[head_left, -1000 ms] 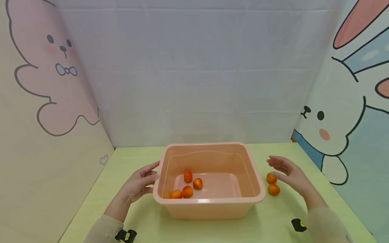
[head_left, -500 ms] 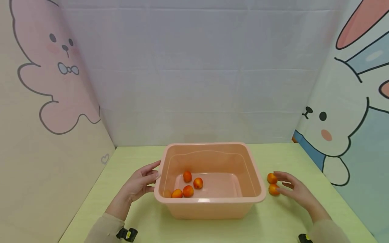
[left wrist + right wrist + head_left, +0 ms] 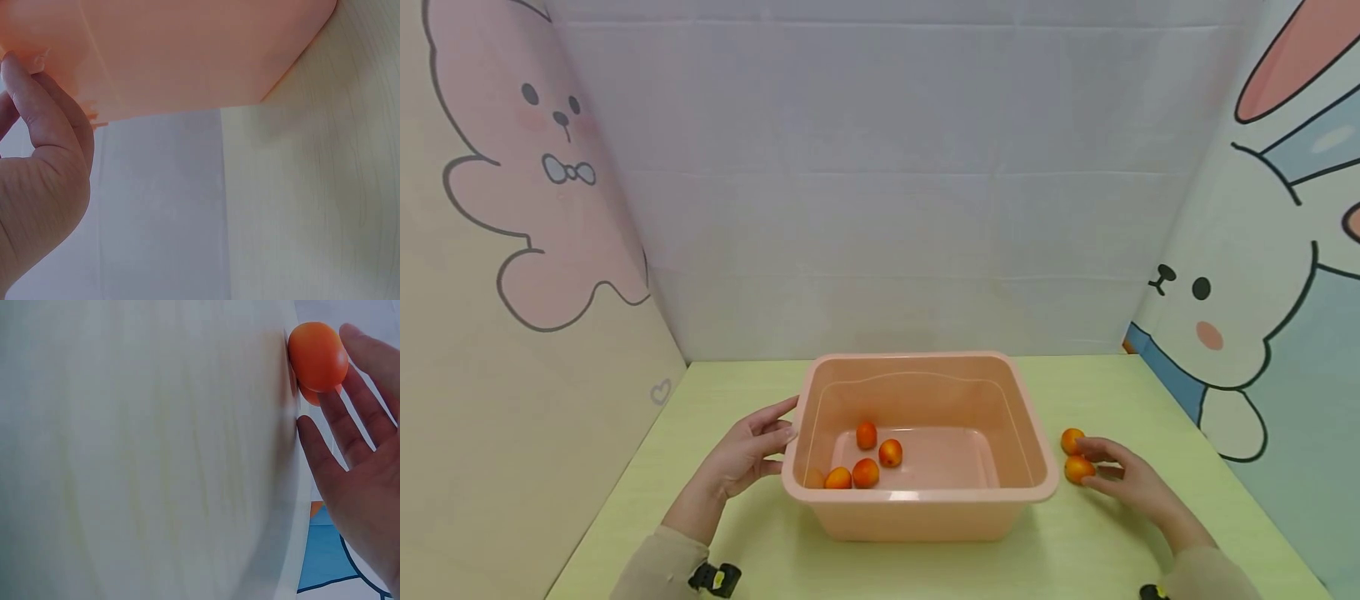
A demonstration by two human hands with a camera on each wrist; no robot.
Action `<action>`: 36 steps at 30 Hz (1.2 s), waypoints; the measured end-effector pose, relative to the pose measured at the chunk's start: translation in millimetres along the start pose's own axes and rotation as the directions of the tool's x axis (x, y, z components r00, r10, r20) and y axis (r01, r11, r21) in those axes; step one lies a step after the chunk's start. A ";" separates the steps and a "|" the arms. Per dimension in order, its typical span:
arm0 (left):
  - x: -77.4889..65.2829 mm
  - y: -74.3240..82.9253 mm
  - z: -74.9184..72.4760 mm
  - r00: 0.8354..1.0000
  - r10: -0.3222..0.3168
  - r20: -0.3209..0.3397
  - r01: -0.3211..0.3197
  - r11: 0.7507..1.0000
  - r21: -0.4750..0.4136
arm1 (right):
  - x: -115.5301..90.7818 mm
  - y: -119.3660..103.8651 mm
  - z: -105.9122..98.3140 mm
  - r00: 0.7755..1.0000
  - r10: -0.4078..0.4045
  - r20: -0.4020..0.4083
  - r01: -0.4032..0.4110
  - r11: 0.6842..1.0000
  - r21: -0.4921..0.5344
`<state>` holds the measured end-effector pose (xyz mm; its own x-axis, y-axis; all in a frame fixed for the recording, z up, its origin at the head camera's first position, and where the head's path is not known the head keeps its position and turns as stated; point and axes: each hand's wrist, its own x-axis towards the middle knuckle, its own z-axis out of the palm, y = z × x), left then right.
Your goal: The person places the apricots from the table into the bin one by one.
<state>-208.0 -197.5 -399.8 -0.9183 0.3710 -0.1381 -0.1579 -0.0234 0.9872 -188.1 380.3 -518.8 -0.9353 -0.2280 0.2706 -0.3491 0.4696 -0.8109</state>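
A peach-coloured plastic basin stands on the table with several small, smooth orange fruits lying in its left part. My left hand holds the basin's left rim; in the left wrist view that hand has its fingertips at the rim. To the right of the basin, two more of these fruits lie close together, a far one and a near one. My right hand has its thumb and fingers spread about the near fruit. In the right wrist view the fingers are fairly straight, and the far fruit is mostly hidden.
The pale green table meets a white sheet backdrop behind the basin. Side panels with a cartoon bear and a cartoon rabbit close in the left and right.
My right hand has come down from above the two fruits to the near one, its fingers now around it. My left hand stays at the basin's rim.
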 end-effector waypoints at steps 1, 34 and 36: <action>-0.1 0.1 0.0 1.000 0.001 -0.001 -0.001 1.000 0.002 | 0.2 0.4 0.0 1.000 -0.002 0.001 0.002 1.000 -0.002; -1.4 -3.1 0.0 1.000 0.021 0.011 -0.021 1.000 -0.013 | 49.6 -97.3 -49.8 0.968 -0.252 -0.016 0.251 0.966 -0.060; -1.6 -3.0 0.2 1.000 0.021 0.008 -0.020 1.000 -0.008 | 58.9 -110.7 -53.2 0.956 -0.292 -0.011 0.291 0.954 -0.075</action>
<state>-205.9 -197.9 -402.5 -0.9183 0.3781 -0.1171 -0.1420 -0.0385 0.9891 -207.6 360.2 -385.5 -0.7929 -0.3458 0.5017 -0.6094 0.4455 -0.6559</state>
